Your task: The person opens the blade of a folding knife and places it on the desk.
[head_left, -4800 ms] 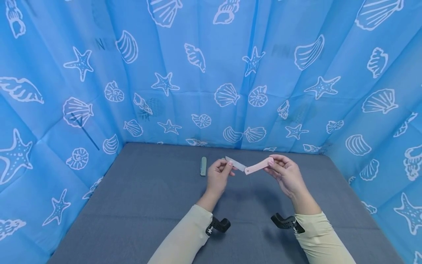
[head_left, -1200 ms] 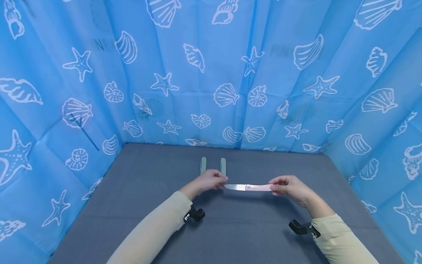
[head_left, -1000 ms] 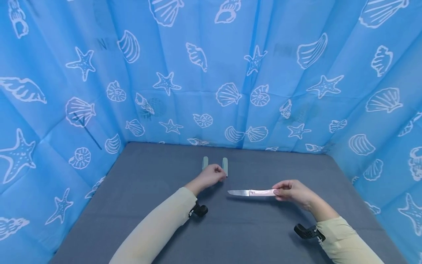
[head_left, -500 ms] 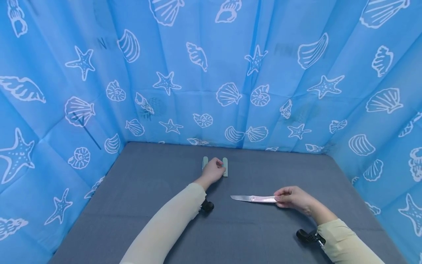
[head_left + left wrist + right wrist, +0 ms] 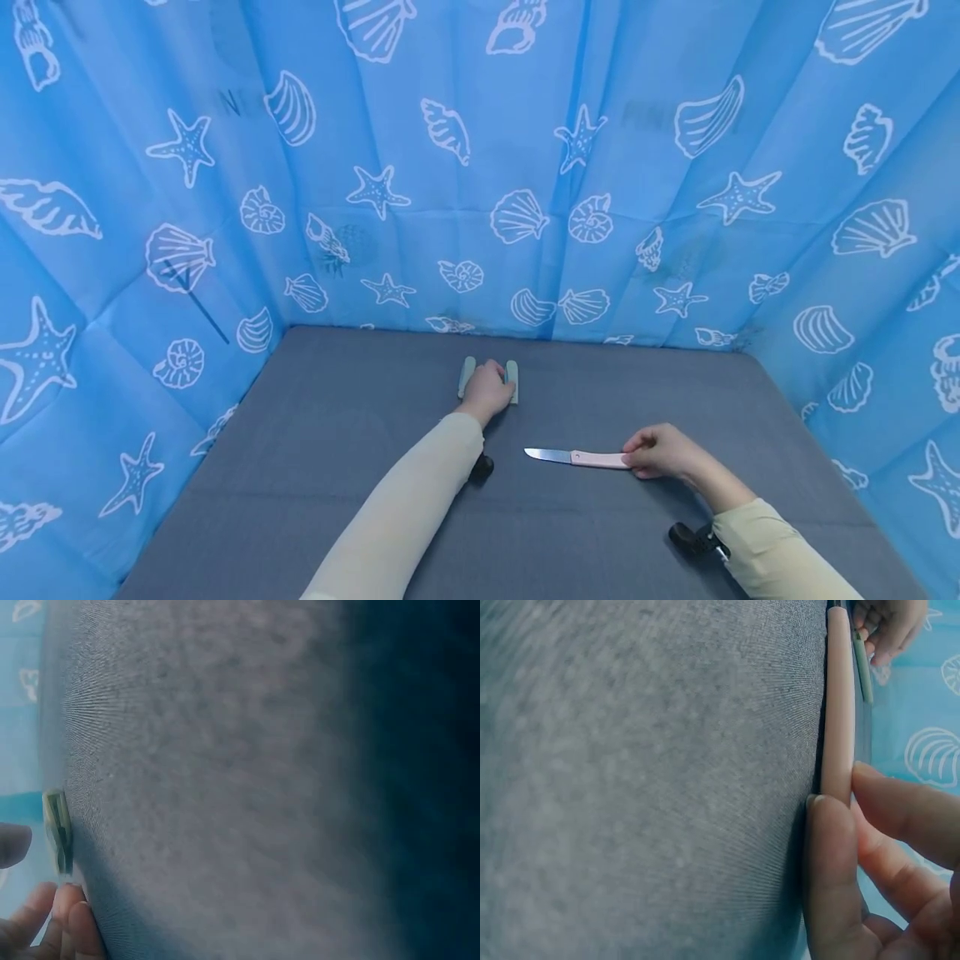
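Observation:
In the head view my right hand [image 5: 662, 452] pinches the end of a pink-handled folding knife [image 5: 598, 459], its blade unfolded and pointing left, low over the table. The right wrist view shows thumb and fingers on the pink handle [image 5: 840, 712]. My left hand [image 5: 487, 388] reaches between two folded green knives near the back of the table. One green knife [image 5: 467, 373] lies at its left, partly covered by the hand; the other green knife [image 5: 512, 377] lies by its thumb. In the left wrist view, thumb and fingertips [image 5: 86, 926] stand apart, a green knife [image 5: 58, 831] beyond them.
Grey cloth covers the table [image 5: 315, 433]. A blue curtain [image 5: 420, 183] with white shells and starfish hangs along the back and both sides. Black wrist mounts [image 5: 693, 540] stick out from the sleeves, close over the cloth.
The right hand took the knife from a half-folded, raised pose to straight and low. The left hand released the blade and moved back to the green knives; the left green knife now lies slightly slanted.

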Available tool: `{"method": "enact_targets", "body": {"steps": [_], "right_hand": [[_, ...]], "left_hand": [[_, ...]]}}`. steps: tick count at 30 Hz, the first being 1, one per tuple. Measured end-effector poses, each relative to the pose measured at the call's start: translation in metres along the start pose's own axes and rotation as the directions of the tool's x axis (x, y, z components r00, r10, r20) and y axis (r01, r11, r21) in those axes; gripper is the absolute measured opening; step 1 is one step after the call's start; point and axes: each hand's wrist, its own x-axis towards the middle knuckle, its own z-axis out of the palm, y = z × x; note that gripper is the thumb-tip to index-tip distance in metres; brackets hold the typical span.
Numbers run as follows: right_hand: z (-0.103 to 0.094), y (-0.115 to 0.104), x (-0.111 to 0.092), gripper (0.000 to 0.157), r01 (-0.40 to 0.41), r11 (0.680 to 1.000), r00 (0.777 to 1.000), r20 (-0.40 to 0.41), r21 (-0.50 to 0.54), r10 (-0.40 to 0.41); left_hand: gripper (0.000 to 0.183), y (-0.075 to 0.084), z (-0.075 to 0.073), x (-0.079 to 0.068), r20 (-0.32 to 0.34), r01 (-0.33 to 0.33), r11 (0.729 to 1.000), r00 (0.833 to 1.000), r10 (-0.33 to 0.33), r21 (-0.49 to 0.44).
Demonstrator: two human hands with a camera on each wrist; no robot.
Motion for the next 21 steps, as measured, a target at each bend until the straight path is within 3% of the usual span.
{"method": "enact_targets", "body": {"steps": [8, 14, 21], "right_hand": [[0.005, 0.001, 0.006, 0.012, -0.038, 0.999, 0.998, -0.054, -0.029, 0.036], [-0.001, -0.007, 0.001, 0.01, -0.075, 0.997, 0.997, -0.013, -0.007, 0.075], [-0.013, -0.021, -0.011, 0.022, -0.067, 0.997, 0.998, 0.018, -0.025, 0.068]], "left_hand": [[0.029, 0.011, -0.004, -0.005, -0.001, 0.036, 0.994, 0.999, -0.036, 0.103], [0.031, 0.012, -0.001, 0.0, 0.014, 0.06, 0.988, 0.998, -0.062, 0.141], [0.023, 0.018, -0.001, 0.0, 0.07, 0.094, 0.984, 0.992, -0.106, 0.151]]}}
